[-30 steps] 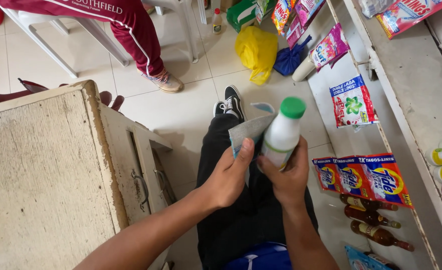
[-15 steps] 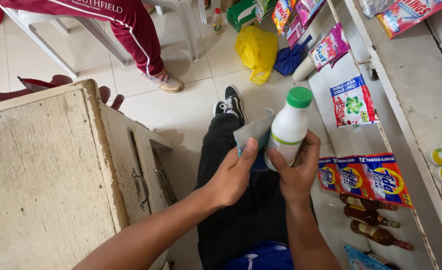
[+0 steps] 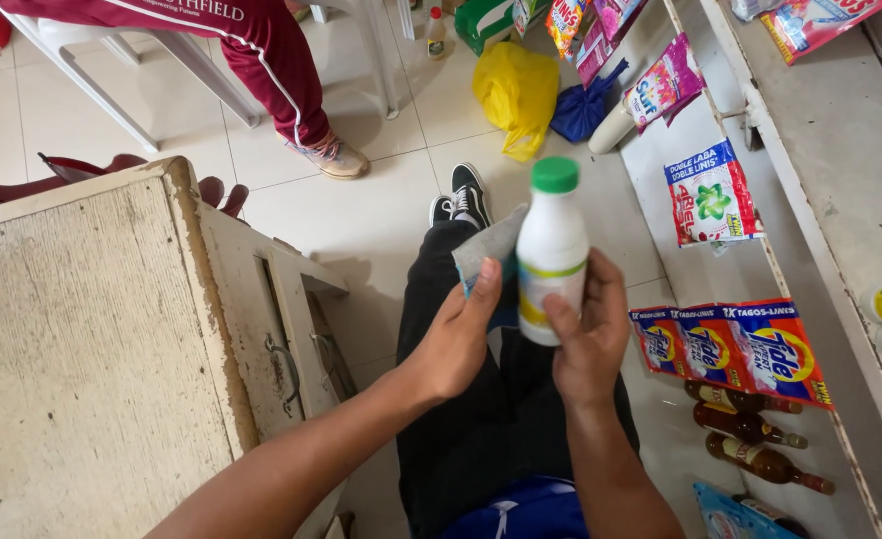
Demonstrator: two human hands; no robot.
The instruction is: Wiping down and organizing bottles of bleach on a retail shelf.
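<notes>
Our right hand grips the white bottle; our left hand presses a grey cloth against it, between the wooden cabinet left and shelf right.

Worn wood cabinet, yellow bag, brown bottles, detergent sachets

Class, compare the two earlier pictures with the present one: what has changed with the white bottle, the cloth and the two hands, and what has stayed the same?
The white bottle has tipped from leaning right to nearly upright, and sits slightly lower in the picture. The right hand still grips its lower part. The left hand still presses the grey cloth beside it. Nothing was let go. The wooden cabinet and the shelf packets stayed put.
</notes>
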